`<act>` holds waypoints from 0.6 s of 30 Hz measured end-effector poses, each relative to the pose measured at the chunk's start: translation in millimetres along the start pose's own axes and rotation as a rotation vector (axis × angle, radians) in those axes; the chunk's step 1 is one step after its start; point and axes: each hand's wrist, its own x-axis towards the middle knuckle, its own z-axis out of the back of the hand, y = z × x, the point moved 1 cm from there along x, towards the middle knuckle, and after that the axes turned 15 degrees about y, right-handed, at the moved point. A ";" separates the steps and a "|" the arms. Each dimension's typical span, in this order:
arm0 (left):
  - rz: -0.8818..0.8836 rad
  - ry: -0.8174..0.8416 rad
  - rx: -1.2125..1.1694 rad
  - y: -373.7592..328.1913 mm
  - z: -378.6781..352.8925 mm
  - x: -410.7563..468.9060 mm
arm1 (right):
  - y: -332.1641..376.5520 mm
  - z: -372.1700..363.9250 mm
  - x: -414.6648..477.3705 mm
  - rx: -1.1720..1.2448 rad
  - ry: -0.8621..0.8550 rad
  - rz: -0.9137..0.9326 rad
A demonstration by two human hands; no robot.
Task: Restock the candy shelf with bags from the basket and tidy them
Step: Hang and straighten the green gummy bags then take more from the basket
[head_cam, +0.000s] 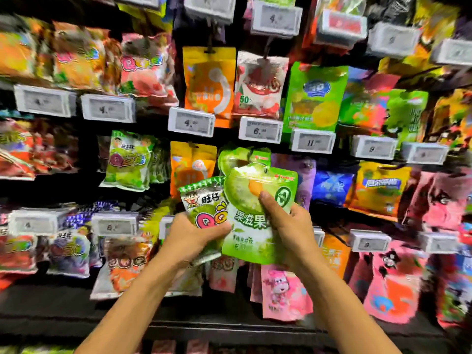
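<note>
The left hand [196,238] had its grip closed round a small green bag [204,200], with the thumb on the front. The right hand [291,226] had its grip closed on a bigger green bag [252,221], with its thumb [267,201] pressed on the front. The two bags touched side by side. Both were held up in front of the middle of the candy shelf [229,325].

The small bag said "旺仔" next to a cartoon face, with big pink Q letters under it. The bigger bag said "果滋果" in white, and the hand hid the rest of the words.

Right behind the bigger bag hung a matching green bag [237,157], partly hidden by it. An orange bag [189,167] hung to its left, with the held bags covering its bottom part. To the right were a purple bag [298,172], a blue bag [332,186] and a yellow bag [380,187]. Farther left sat another green Q bag [127,159] that also said "旺仔".

In the row above hung an upper orange bag [209,80], a red and white bag [258,83] that said "50%", and a lemon bag [315,95]. White price tags under them showed "4." [191,122], "6." [260,130], "11" [313,141] and "9" [373,149].

Below the hands hung pink bags [283,290] with a cartoon girl. Bags near the edges were too blurry to read.
</note>
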 end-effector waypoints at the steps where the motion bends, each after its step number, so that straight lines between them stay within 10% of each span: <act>1: 0.003 -0.026 0.012 -1.1 -1.9 5.3 | 2.5 2.6 9.8 0.012 -0.004 -0.005; 18: -0.030 -0.056 0.004 -17.7 21.4 61.1 | 28.2 -8.5 107.9 0.219 -0.138 -0.151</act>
